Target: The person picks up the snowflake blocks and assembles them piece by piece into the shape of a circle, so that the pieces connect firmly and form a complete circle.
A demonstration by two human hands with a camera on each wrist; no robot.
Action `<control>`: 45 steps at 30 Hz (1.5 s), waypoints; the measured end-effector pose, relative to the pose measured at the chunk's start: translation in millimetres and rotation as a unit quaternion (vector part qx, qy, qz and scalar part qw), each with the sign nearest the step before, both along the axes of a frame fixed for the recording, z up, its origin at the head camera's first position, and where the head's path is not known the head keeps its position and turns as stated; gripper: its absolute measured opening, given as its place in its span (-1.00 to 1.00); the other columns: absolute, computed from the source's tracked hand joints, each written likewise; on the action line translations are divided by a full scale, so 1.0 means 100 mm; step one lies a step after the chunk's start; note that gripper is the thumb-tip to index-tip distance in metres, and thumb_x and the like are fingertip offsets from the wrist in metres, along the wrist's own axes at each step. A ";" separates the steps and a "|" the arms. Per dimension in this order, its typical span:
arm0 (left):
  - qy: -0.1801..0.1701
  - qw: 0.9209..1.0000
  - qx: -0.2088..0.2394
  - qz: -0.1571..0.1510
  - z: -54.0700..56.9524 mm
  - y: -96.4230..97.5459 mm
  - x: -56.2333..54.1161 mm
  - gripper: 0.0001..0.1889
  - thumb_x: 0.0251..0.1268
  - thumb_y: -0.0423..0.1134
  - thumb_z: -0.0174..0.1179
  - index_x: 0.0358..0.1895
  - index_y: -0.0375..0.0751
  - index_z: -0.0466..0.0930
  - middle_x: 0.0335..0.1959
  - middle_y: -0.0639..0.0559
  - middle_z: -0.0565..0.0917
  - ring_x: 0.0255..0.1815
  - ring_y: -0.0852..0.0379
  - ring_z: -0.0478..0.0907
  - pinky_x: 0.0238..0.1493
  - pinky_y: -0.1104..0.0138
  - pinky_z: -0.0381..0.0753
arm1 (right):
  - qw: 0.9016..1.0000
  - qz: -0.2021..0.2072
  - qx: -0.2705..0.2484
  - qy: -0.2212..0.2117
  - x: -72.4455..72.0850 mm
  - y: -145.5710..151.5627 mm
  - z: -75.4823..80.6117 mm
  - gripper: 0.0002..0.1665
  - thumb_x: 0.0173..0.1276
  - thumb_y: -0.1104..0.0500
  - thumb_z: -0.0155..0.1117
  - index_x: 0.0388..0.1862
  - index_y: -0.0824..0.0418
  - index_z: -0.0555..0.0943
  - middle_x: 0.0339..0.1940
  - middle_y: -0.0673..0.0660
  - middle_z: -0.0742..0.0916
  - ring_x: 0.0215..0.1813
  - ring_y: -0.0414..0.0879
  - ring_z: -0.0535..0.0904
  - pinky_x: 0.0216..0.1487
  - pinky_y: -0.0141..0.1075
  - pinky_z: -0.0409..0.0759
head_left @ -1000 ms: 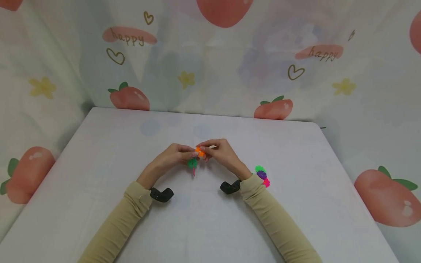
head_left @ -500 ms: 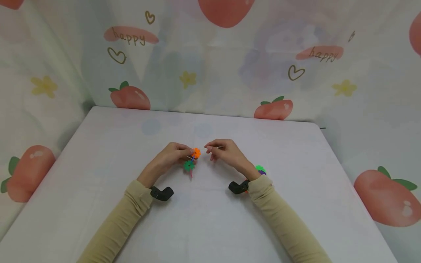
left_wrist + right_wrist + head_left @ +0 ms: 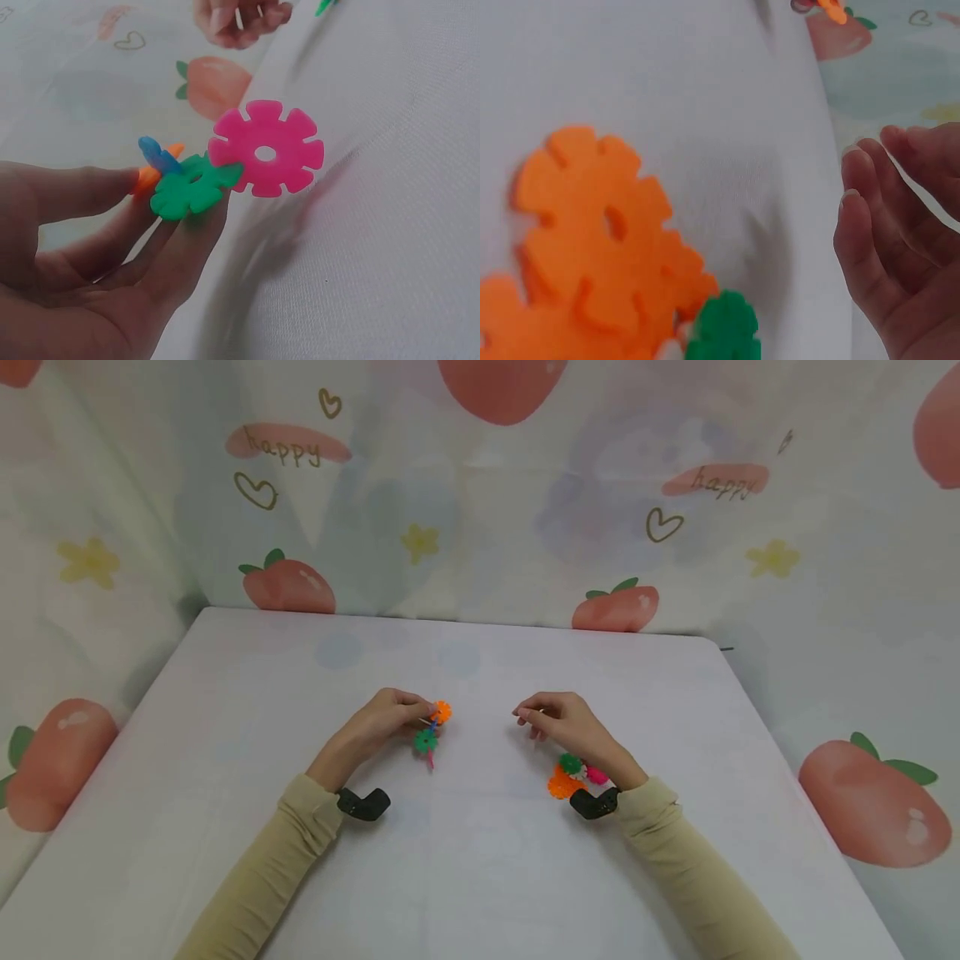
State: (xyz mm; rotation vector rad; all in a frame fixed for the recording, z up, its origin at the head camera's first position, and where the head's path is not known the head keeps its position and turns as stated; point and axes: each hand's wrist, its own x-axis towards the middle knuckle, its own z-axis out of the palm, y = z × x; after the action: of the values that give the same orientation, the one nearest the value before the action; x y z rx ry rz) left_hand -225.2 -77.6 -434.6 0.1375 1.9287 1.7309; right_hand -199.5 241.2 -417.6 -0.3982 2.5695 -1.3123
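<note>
My left hand [image 3: 375,720] pinches a small chain of interlocking snowflake discs between thumb and fingers. In the left wrist view the chain has an orange disc [image 3: 156,177] at the fingertips, a blue disc [image 3: 159,157] seen edge-on, a green disc [image 3: 174,199] and a pink disc [image 3: 289,154] at the outer end. My right hand [image 3: 573,727] hovers above the table to the right, fingers loosely bent, with nothing between them in the right wrist view. Below it lie loose orange discs [image 3: 570,187] and a green disc [image 3: 724,330].
Beside the right wrist, the pile also shows a pink disc [image 3: 597,775], partly covered by the arm and wrist camera [image 3: 594,803]. A white cloth covers the table [image 3: 465,877]. Behind it hangs a printed curtain [image 3: 487,527].
My right hand has let go of the orange disc and moved right, over the loose pile. The left hand keeps the chain and has shifted slightly left.
</note>
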 end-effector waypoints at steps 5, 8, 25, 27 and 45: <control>0.003 1.000 0.006 -0.006 -0.02 -0.02 0.00 -0.63 0.52 -0.22 0.18 0.10 -0.53 0.63 -0.07 -0.22 0.78 -0.15 0.13 0.74 -0.03 0.34 0.72 | 0.999 -0.010 0.048 0.018 0.07 0.20 0.02 -0.73 0.51 0.09 0.31 0.01 0.24 0.75 -0.16 0.19 0.80 -0.27 0.04 0.68 -0.25 -0.27 0.68; 0.001 1.000 0.003 -0.007 -0.01 -0.01 0.00 -0.63 0.51 -0.22 0.18 0.11 -0.52 0.63 -0.10 -0.19 0.78 -0.15 0.14 0.73 -0.02 0.35 0.71 | 0.996 -0.017 0.082 0.024 0.13 0.32 0.03 -0.77 0.47 0.13 0.34 -0.02 0.20 0.77 -0.14 0.13 0.79 -0.26 -0.03 0.65 -0.28 -0.33 0.63; 0.003 1.000 0.010 -0.011 0.01 -0.03 0.01 -0.61 0.56 -0.22 0.15 0.15 -0.56 0.59 -0.13 -0.06 0.77 -0.14 0.17 0.72 0.05 0.36 0.69 | 0.990 0.085 0.105 -0.030 0.42 0.51 -0.02 -0.75 0.22 0.10 0.59 -0.12 0.04 0.78 -0.22 -0.03 0.74 -0.29 -0.14 0.55 -0.24 -0.41 0.50; 0.003 1.000 0.010 -0.011 0.01 -0.03 0.01 -0.61 0.56 -0.23 0.14 0.15 -0.56 0.59 -0.13 -0.06 0.77 -0.14 0.17 0.72 0.05 0.37 0.69 | 0.987 0.105 0.120 -0.012 0.43 0.50 -0.03 -0.76 0.21 0.14 0.59 -0.13 0.06 0.78 -0.21 -0.02 0.72 -0.26 -0.13 0.53 -0.22 -0.40 0.50; -0.005 1.000 0.011 -0.013 0.01 -0.01 0.00 -0.64 0.56 -0.25 0.13 0.13 -0.56 0.60 -0.13 -0.12 0.77 -0.17 0.17 0.72 -0.03 0.38 0.71 | 0.991 0.065 0.116 -0.006 0.38 0.39 -0.04 -0.89 0.32 0.27 0.43 -0.24 0.06 0.73 -0.42 -0.07 0.72 -0.35 -0.18 0.59 -0.25 -0.40 0.56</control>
State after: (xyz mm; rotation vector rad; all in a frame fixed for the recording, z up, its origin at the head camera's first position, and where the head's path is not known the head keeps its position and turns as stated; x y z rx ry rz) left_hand -225.0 -79.0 -433.9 0.1613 1.8919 1.7335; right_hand -161.2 280.4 -421.9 -0.5008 2.5980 -0.9575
